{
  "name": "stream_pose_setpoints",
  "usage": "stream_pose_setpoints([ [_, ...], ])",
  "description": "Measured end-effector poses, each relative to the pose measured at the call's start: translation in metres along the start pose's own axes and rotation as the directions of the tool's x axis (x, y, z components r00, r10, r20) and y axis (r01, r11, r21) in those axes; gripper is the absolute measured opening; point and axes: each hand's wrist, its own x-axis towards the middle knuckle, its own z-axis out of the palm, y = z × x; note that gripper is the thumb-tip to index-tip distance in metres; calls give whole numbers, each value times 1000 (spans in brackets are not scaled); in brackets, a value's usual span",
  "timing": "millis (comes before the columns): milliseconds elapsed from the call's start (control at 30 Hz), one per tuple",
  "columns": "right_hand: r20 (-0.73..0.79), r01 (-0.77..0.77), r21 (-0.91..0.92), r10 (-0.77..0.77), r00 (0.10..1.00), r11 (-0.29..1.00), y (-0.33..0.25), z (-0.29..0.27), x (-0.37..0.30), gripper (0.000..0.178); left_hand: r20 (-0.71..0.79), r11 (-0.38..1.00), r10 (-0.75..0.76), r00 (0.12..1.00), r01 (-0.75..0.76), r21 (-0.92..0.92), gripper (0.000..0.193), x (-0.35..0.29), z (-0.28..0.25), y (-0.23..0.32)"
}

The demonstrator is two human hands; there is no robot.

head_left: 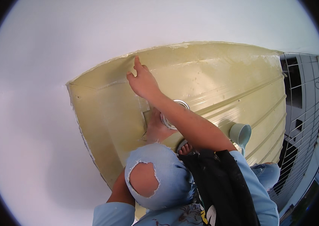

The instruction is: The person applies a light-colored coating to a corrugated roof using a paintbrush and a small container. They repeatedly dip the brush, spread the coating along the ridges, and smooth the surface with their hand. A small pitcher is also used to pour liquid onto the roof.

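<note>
My right hand [144, 81] reaches up to the white wall [91, 34], its index finger stretched out to the seam where a yellowish metal roof sheet [110, 94] meets it. The thumb stands apart and the other fingers are partly curled; I see nothing held. Whitish sealant [178, 46] lies in an uneven line along this seam. Lower down, my left hand [157, 130] is wrapped round the side of an open metal can [181, 103]. My right forearm covers part of the can, so its contents are hidden.
A pale green dipper [238, 133] rests on the ribbed sheet to the right. Beyond the sheet's right edge runs a wire grid fence [304, 98]. My knee in torn jeans [138, 158] and my sandalled foot [184, 147] are close to the can.
</note>
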Motion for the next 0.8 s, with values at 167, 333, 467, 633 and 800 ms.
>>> stream_pose_setpoints([
  [167,239,140,-155,-101,966,978,8,-21,1,74,-6,1000,6,1000,-7,-27,103,0,0,3],
  [333,178,-167,906,8,984,390,2,26,6,70,27,999,22,999,-21,-37,107,6,-3,6],
  [467,238,-242,964,-50,970,-111,-5,16,31,68,-1,999,-48,999,48,10,107,5,-2,10],
  [633,275,-260,904,-4,961,-339,-5,6,39,66,-64,999,8,998,-11,-45,106,3,0,11],
  [800,291,-248,871,38,956,-424,-6,-5,44,59,-98,990,94,991,-83,113,107,9,2,7],
])
